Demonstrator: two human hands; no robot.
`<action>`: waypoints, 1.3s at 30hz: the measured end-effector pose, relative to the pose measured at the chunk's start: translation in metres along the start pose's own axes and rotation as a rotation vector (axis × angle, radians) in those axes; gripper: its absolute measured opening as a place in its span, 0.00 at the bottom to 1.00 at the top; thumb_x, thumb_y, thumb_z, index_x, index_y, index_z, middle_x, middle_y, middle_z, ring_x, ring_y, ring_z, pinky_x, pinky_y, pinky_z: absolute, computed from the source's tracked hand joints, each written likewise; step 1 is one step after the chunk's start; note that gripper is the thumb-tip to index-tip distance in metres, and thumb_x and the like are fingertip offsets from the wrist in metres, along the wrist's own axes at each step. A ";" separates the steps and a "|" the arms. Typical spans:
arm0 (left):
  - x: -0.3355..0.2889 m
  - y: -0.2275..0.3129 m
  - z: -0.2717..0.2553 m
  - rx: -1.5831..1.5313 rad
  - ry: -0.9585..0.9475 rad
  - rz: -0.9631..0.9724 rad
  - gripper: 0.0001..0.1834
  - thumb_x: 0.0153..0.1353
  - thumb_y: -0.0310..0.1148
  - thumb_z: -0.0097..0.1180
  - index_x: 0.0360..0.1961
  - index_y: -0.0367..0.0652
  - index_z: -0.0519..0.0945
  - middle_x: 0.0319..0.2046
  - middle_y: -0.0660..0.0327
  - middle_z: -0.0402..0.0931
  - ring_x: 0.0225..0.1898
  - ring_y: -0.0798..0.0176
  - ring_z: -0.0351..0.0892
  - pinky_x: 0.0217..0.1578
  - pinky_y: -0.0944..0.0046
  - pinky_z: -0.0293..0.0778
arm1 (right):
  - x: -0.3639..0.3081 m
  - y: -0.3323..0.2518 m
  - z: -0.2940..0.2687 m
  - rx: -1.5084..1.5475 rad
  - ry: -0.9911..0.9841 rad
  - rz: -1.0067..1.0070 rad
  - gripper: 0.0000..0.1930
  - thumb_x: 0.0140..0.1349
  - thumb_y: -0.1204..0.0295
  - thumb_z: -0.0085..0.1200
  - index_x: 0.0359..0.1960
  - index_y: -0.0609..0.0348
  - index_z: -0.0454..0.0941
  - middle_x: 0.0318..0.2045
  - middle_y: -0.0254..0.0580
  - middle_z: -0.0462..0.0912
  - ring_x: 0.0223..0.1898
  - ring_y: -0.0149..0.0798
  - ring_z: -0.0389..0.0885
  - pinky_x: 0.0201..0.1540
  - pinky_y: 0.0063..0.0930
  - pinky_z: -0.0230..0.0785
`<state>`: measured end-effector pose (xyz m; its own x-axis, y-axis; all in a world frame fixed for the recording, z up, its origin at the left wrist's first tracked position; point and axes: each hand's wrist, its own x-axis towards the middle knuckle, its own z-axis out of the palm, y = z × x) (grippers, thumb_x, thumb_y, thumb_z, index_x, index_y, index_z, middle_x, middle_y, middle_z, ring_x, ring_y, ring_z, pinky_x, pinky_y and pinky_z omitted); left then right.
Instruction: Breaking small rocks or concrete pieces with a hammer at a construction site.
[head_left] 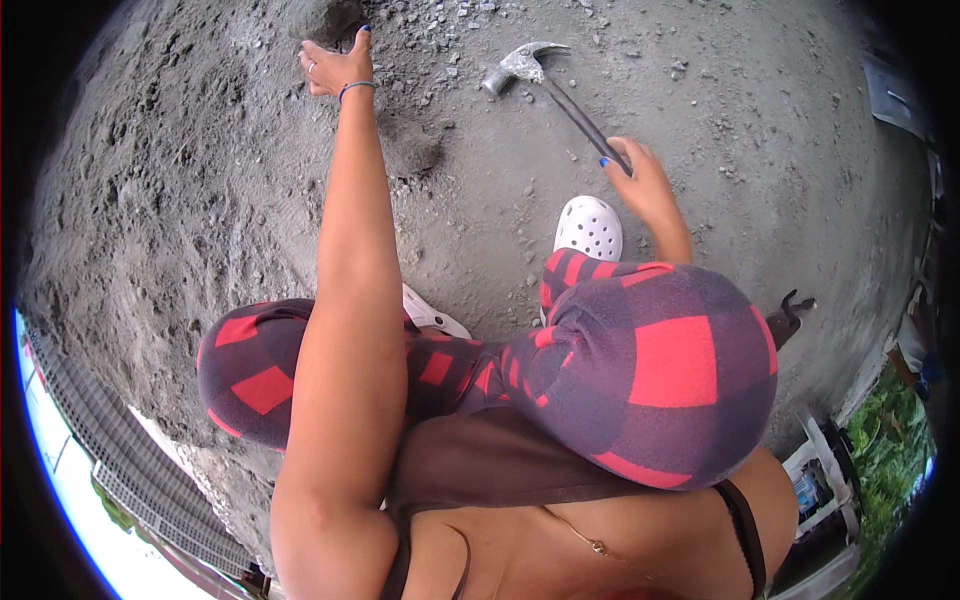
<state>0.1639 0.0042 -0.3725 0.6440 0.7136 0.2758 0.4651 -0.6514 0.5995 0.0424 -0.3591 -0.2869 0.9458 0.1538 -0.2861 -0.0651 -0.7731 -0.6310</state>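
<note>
My left hand [340, 70] stretches far forward, thumb spread away from the fingers, at the near side of a rough grey rock [322, 16]. Thumb and fingers seem to touch the rock's edge, though a firm grip on it does not show. The fingers of my right hand [637, 175] wrap round the end of the dark handle of a claw hammer [575, 115]. Its worn, dust-whitened metal head lies ahead and to the left of that hand, over the grey ground. Another rock [408, 148] sits just right of my left forearm.
Grey dusty ground [480, 190] spreads around me, with loose gravel [440, 45] at the far side and a rubble bank [170, 150] to the left. My white clogs [588, 228] stand between the hands. A dark object [790, 310] lies right of my knee.
</note>
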 end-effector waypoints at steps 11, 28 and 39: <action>0.001 0.007 -0.014 -0.103 0.120 -0.188 0.43 0.39 0.51 0.55 0.53 0.36 0.56 0.54 0.49 0.51 0.53 0.50 0.53 0.52 0.52 0.41 | -0.074 -0.131 -0.168 0.729 -0.348 -1.262 0.08 0.51 0.71 0.43 0.29 0.54 0.75 0.33 0.35 0.74 0.28 0.27 0.66 0.26 0.19 0.55; -0.023 0.060 -0.018 -0.412 0.024 -0.580 0.39 0.40 0.47 0.52 0.51 0.35 0.58 0.53 0.53 0.56 0.47 0.50 0.62 0.50 0.54 0.45 | -0.127 -0.233 -0.075 0.941 -0.695 -0.660 0.04 0.51 0.72 0.49 0.26 0.58 0.69 0.25 0.34 0.72 0.27 0.36 0.70 0.29 0.26 0.62; 0.009 0.070 -0.032 -0.351 0.084 -0.584 0.35 0.36 0.52 0.53 0.45 0.39 0.68 0.45 0.47 0.65 0.47 0.46 0.63 0.49 0.48 0.53 | -0.157 -0.289 -0.067 1.594 -0.411 -0.076 0.10 0.51 0.68 0.49 0.20 0.63 0.69 0.18 0.40 0.71 0.19 0.35 0.70 0.22 0.24 0.60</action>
<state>0.1828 -0.0264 -0.3041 0.2916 0.9493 -0.1172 0.4883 -0.0424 0.8716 -0.0660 -0.2016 -0.0111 0.8362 0.5033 -0.2176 -0.5125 0.5760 -0.6368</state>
